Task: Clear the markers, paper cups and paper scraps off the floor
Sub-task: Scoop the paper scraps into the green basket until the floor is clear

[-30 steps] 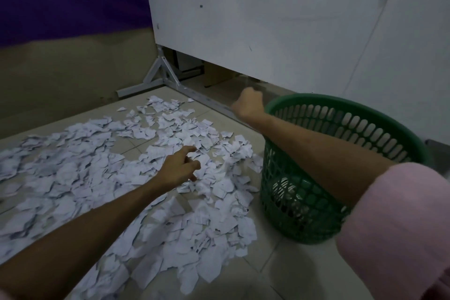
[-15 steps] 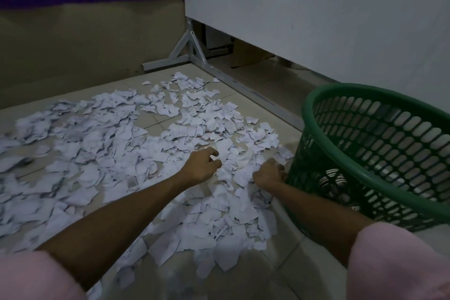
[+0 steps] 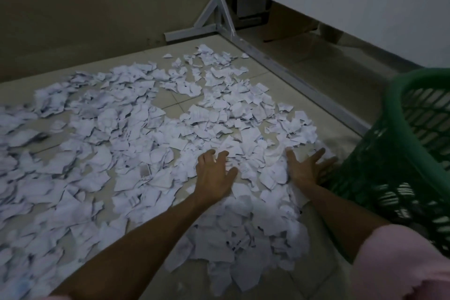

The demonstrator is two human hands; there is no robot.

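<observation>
Floor lot: torn scraps (image 3: pixel 136 143), two hands down among them, basket (image 3: pixel 399 178) at right.

Near: pink sleeve (image 3: pixel 399 263) lower right; both forearms reach forward over the heap. Left hand (image 3: pixel 214 173) flat on the scraps, fingers spread, grasping nothing. Right hand (image 3: pixel 306 168) palm turned inward, fingers straight, set against the scraps' right edge, just beside the green basket wall. Scraps cover most of the tiled floor (image 3: pixel 272 78) from the near edge to mid-distance; bare tile shows along the right, between scraps and metal rail (image 3: pixel 299 85), and beyond the heap. Far: white panel (image 3: pixel 341 2) raised on a braced metal foot, open gap beneath; tan wall (image 3: pixel 97 7) at left.
</observation>
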